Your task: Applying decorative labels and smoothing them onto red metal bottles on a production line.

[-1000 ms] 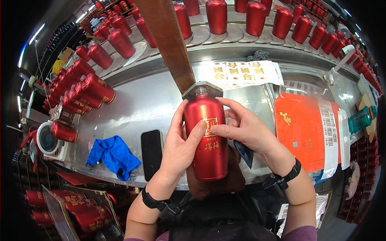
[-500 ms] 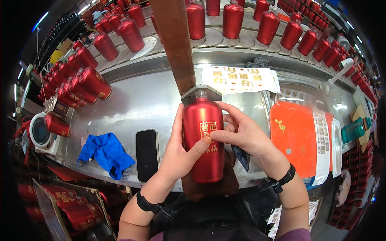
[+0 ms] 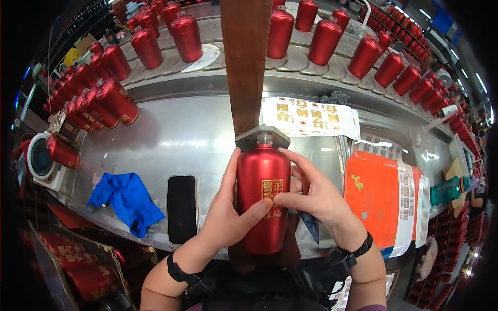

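Note:
A glossy red bottle (image 3: 263, 168) with a clear neck and gold characters on its front lies between my hands, its neck pointing away from me. My left hand (image 3: 236, 212) wraps its left side, thumb pressed on the gold print. From the right, my right hand (image 3: 316, 199) grips it with the index finger at the shoulder and the thumb on the same print; its other fingers are curled and partly hidden. Below that hand a dark pointed flat piece (image 3: 310, 228) sticks out, its other end covered. Under the bottle is a brown cloth-like pad (image 3: 291, 243).
A brown post (image 3: 246, 67) rises behind the bottle. Left are a phone (image 3: 182, 210), blue cloth (image 3: 127, 202) and several red bottles (image 3: 116, 101). To the right lie a label sheet (image 3: 311, 116) and orange packet (image 3: 368, 192). A curved conveyor (image 3: 337, 78) carries more bottles behind.
The whole view has shifted, so bottle, hands and bench sit lower in the picture. Both hands keep their hold on the bottle, thumbs still on the gold print.

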A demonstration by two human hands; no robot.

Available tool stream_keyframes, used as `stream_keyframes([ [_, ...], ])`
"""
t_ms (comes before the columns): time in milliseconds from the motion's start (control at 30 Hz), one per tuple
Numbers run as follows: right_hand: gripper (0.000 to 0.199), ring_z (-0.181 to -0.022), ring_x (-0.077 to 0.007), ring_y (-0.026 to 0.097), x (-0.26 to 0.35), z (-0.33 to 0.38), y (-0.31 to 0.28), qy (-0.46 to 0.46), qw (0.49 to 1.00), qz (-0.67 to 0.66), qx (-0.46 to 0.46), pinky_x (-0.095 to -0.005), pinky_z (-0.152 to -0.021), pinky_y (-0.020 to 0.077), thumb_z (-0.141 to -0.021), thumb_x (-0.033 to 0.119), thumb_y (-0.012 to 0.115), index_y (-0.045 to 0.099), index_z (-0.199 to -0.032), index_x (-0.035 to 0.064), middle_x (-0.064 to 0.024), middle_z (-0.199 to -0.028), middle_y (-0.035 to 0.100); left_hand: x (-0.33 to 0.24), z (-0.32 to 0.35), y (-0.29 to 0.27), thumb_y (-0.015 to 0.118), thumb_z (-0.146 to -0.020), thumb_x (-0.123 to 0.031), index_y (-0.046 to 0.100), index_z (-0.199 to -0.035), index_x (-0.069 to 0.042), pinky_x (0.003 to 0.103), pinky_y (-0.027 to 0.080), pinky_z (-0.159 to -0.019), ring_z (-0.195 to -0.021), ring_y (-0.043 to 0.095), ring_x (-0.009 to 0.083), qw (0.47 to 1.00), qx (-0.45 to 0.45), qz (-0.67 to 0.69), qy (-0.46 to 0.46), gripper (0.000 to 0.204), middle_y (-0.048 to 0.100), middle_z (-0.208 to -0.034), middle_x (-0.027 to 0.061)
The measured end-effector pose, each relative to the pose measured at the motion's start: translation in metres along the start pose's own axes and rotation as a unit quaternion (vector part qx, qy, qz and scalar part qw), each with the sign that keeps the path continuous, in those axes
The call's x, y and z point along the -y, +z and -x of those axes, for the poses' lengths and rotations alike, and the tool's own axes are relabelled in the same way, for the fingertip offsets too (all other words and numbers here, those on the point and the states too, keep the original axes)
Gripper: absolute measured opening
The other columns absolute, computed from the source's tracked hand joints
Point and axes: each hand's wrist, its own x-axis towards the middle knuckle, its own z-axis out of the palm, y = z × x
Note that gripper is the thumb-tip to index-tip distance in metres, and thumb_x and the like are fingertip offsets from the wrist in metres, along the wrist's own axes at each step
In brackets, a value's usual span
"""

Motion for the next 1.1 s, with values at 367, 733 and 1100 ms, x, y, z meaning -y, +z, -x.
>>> stream_keyframes([
  [367,0.073,-0.089,-0.0034,0.058,0.010,-0.020,0.008,0.035,0.998,-0.057,0.016,-0.0207,-0.081,0.0488,-0.093,0.010,0.070,0.029,-0.153,0.0019,-0.0165,-0.139,0.050,0.005,-0.024,-0.010,0.069,-0.092,-0.013,0.025,-0.149,0.002,0.033,0.047,-0.102,-0.120,0.057,0.0198,0.995,-0.044,0.079,-0.045,0.074,0.055,-0.132,0.0170],
  [733,0.051,-0.080,-0.0084,0.062,-0.003,-0.021,-0.038,0.074,0.985,-0.105,-0.113,-0.0221,-0.071,0.0505,-0.106,0.044,0.041,0.060,-0.129,0.0022,-0.0072,-0.099,0.069,0.025,0.023,-0.036,0.078,-0.087,-0.027,-0.004,-0.156,0.002,0.041,0.034,-0.114,-0.140,0.038,0.0313,0.996,0.029,0.086,-0.015,0.110,0.030,-0.152,0.0252],
  [1100,0.023,-0.078,-0.0062,0.062,0.036,-0.001,0.076,-0.042,0.959,0.268,-0.080,-0.0224,-0.068,0.0500,-0.083,0.006,0.073,0.071,-0.106,0.0032,-0.0012,-0.085,0.067,0.056,0.077,-0.060,0.089,-0.064,-0.055,-0.009,-0.154,0.006,0.044,0.040,-0.105,-0.119,0.046,0.0427,0.964,0.070,-0.205,0.155,0.146,0.031,-0.144,0.0344],
])
